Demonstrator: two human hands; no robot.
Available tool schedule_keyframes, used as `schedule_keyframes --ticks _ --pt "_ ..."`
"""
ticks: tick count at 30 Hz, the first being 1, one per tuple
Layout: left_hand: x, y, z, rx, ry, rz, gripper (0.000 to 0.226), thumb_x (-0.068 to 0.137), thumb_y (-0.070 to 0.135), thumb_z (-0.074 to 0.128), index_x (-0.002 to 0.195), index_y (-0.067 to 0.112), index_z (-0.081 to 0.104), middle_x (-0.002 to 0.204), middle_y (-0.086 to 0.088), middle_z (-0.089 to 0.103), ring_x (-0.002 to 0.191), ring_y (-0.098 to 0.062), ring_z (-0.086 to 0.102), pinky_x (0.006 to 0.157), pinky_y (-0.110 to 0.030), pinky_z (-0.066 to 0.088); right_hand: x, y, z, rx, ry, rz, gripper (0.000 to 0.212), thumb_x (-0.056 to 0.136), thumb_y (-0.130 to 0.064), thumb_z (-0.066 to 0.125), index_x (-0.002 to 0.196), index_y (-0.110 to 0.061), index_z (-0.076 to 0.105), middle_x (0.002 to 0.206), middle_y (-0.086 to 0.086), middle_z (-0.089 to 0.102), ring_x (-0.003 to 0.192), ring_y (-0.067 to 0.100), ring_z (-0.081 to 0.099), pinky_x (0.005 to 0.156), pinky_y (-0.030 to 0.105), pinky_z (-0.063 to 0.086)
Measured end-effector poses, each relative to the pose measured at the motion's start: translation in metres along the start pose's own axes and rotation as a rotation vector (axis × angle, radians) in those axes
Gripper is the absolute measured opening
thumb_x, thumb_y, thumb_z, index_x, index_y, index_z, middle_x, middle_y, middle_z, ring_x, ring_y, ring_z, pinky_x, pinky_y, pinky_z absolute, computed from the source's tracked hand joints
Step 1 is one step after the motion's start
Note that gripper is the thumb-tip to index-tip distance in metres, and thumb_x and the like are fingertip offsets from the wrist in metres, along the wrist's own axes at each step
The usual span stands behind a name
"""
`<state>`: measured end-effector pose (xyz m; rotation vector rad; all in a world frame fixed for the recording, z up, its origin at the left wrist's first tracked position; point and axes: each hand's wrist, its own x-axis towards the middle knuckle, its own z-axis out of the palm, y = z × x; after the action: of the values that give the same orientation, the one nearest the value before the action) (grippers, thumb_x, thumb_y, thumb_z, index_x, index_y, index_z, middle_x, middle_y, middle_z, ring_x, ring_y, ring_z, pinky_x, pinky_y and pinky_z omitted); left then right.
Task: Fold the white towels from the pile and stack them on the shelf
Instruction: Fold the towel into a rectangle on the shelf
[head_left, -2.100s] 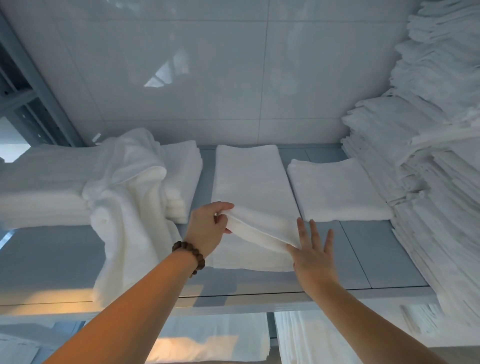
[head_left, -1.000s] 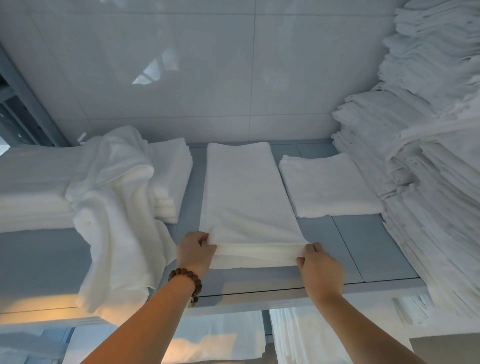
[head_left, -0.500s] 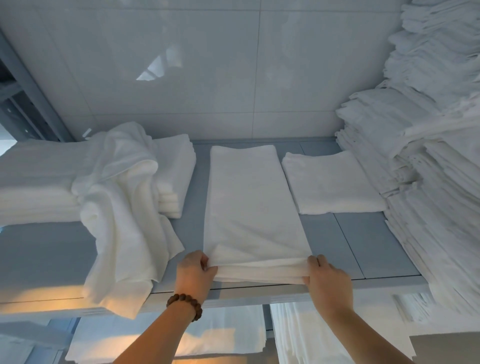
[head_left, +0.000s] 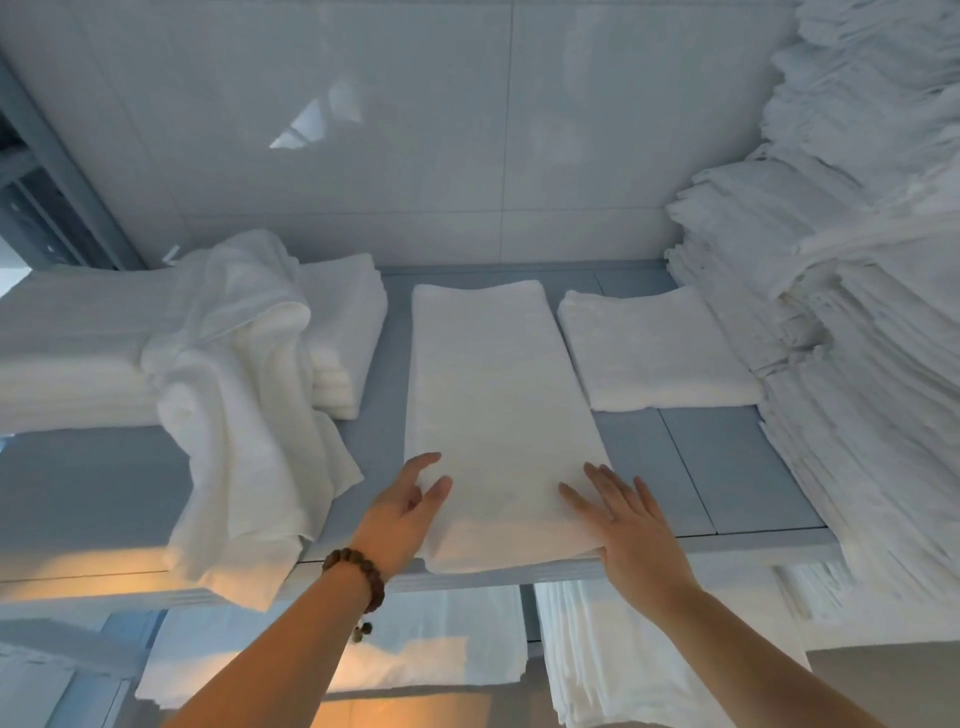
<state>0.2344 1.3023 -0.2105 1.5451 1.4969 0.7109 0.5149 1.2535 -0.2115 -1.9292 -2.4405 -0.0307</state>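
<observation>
Two-handed flattening of the folded towel at the front edge of the shelf, left hand and right hand resting on its near corners with fingers straight and spread, pinching nothing, probably to set the crease before another fold.

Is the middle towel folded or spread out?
Folded: the middle towel lies as a narrow flat strip, thick at its near edge.
</observation>
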Motion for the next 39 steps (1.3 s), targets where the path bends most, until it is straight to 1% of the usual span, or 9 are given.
schedule_keyframes --ticks 4,8,13,18,22,26,32,36,39 --pt "0.036 0.006 0.008 0.128 0.049 -0.165 0.017 0.085 0.047 0.060 0.101 0.041 0.058 0.111 0.005 0.060 0.101 -0.013 0.053 0.088 -0.026 0.042 0.010 0.001 0.009 0.062 -0.110 -0.108 0.101 0.076 0.018 0.035 0.147 -0.040 -0.007 0.158 0.000 -0.013 0.145 0.021 -0.014 0.115 0.034 -0.014" --pt "0.047 0.010 0.000 0.271 0.157 -0.162 0.016 0.084 0.019 0.063 0.092 0.031 0.070 0.101 0.003 0.066 0.096 -0.018 0.059 0.085 -0.024 0.043 0.011 0.004 0.016 0.050 -0.159 -0.189 0.102 0.078 0.019 0.033 0.144 -0.040 -0.017 0.157 0.000 -0.020 0.143 0.025 -0.021 0.114 0.034 -0.016" --pt "0.052 0.019 -0.009 0.352 0.268 -0.115 0.019 0.086 0.020 0.059 0.085 0.036 0.070 0.092 0.012 0.061 0.085 -0.012 0.058 0.081 -0.026 0.046 0.008 0.009 0.026 0.050 -0.146 -0.222 0.108 0.078 0.017 0.034 0.129 -0.044 -0.038 0.152 -0.003 -0.028 0.137 0.023 -0.029 0.113 0.035 -0.015" --pt "0.054 0.007 -0.001 0.104 0.245 -0.193 0.018 0.085 0.014 0.060 0.088 0.031 0.064 0.091 0.000 0.065 0.074 -0.014 0.061 0.060 -0.019 0.043 0.009 0.009 0.028 0.050 -0.149 -0.229 0.108 0.075 0.019 0.032 0.132 -0.048 -0.032 0.149 -0.003 -0.029 0.134 0.027 -0.034 0.110 0.039 -0.021" --pt "0.073 0.013 -0.001 0.048 0.175 -0.144 0.031 0.084 0.010 0.064 0.113 0.021 0.066 0.110 0.001 0.060 0.100 -0.016 0.057 0.082 -0.014 0.041 0.007 0.011 0.029 -0.002 -0.145 -0.271 0.111 0.070 0.021 0.034 0.141 -0.046 -0.019 0.152 0.001 -0.022 0.137 0.037 -0.023 0.111 0.049 -0.013" --pt "0.082 0.012 -0.003 -0.035 0.282 -0.167 0.035 0.087 0.001 0.055 0.116 0.017 0.066 0.109 -0.004 0.064 0.072 -0.008 0.057 0.057 -0.003 0.040 0.010 0.011 0.022 0.021 -0.255 -0.276 0.106 0.076 0.017 0.028 0.132 -0.049 -0.033 0.148 -0.003 -0.035 0.136 0.032 -0.033 0.109 0.046 -0.023" --pt "0.079 0.010 -0.007 -0.202 0.223 -0.206 0.038 0.090 0.009 0.053 0.126 0.023 0.055 0.121 -0.008 0.055 0.108 -0.023 0.055 0.097 -0.034 0.044 0.011 0.001 0.000 0.141 -0.269 -0.210 0.065 0.090 -0.038 0.028 0.141 -0.054 -0.008 0.156 -0.011 -0.019 0.142 0.014 -0.024 0.115 0.033 -0.019" --pt "0.069 0.014 -0.013 -0.081 0.142 -0.218 0.033 0.088 0.019 0.058 0.119 0.030 0.054 0.091 -0.006 0.056 0.072 -0.018 0.056 0.063 -0.025 0.047 0.037 -0.012 -0.007 0.195 -0.192 -0.129 0.049 0.098 -0.049 0.017 0.145 -0.048 0.005 0.159 -0.009 -0.005 0.145 0.011 -0.013 0.118 0.035 -0.011" --pt "0.056 0.013 -0.015 0.078 -0.068 -0.155 0.036 0.083 0.016 0.066 0.113 0.032 0.054 0.085 -0.004 0.054 0.066 -0.015 0.053 0.050 -0.015 0.042 0.055 -0.025 0.001 0.170 -0.215 -0.095 0.050 0.098 -0.052 0.013 0.147 -0.045 0.005 0.159 -0.006 -0.009 0.145 0.014 -0.017 0.118 0.041 -0.011"
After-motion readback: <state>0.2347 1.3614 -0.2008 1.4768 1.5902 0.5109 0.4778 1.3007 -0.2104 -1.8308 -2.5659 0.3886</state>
